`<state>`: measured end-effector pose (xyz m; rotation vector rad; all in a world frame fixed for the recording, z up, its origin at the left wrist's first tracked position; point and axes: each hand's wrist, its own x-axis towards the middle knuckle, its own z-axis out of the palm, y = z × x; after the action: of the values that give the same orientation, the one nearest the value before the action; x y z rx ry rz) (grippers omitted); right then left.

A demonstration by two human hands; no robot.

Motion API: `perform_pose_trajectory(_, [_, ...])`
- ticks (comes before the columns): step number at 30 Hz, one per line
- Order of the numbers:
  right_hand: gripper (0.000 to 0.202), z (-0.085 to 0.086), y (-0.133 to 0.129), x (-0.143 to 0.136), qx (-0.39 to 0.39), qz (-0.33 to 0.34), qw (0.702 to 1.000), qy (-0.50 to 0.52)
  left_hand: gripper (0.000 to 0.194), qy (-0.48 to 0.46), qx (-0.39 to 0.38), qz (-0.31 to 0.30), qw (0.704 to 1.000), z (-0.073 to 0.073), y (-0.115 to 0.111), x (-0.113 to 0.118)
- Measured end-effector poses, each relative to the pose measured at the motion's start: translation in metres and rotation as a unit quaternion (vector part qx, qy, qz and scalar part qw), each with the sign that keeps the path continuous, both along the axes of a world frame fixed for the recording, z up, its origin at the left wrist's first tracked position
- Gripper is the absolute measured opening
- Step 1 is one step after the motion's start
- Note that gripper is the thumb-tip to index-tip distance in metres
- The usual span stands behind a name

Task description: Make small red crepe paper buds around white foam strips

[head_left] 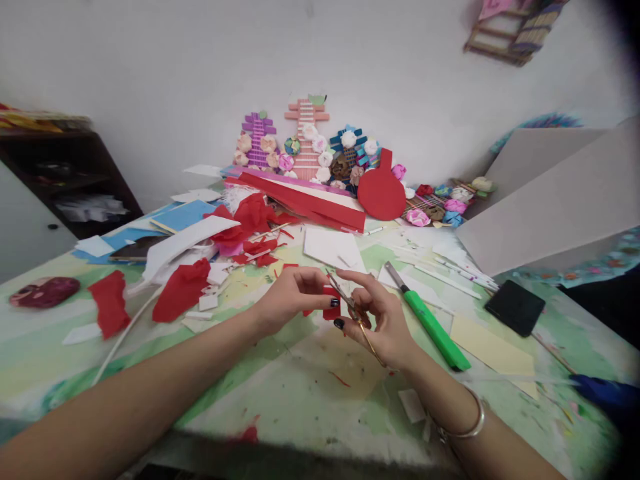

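Note:
My left hand (295, 297) pinches a small piece of red paper (331, 308) between thumb and fingers, above the middle of the table's near half. Close beside it, my right hand (380, 313) is wrapped round a pair of scissors (363, 327) with gold-coloured handles. The blades point up and left at the red paper; whether they touch it I cannot tell. A green lighter (435, 330) with a long metal nozzle lies just right of my right hand. Behind both hands rests a white sheet of card (333, 248).
Red crepe scraps (183, 290) and white strips spread on the left. A long red folded sheet (310, 203) and a red round paddle shape (383, 193) lie toward the wall. At right are a black flat object (515, 307), a yellow sheet (493, 347) and a large grey board (545, 187).

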<state>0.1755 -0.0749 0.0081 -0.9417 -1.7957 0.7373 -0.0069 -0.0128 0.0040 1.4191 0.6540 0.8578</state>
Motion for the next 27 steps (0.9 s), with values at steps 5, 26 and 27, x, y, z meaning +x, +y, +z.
perform_pose_trajectory(5, [0.039, -0.0037, 0.0009, -0.0018, -0.037, 0.022, 0.999, 0.027, 0.020, -0.011, -0.005, -0.025, 1.000, -0.0011, -0.0005, 0.0009])
perform_pose_trajectory(26, [0.026, -0.0048, 0.0010, 0.0004, -0.049, 0.006, 0.998, 0.030, 0.021, 0.007, -0.036, -0.039, 0.999, 0.0048, -0.0064, 0.0045])
perform_pose_trajectory(27, [0.026, -0.0041, 0.0012, 0.0000, -0.049, 0.000, 0.998, 0.031, 0.021, 0.020, -0.031, -0.032, 0.999, 0.0050, -0.0066, 0.0047])
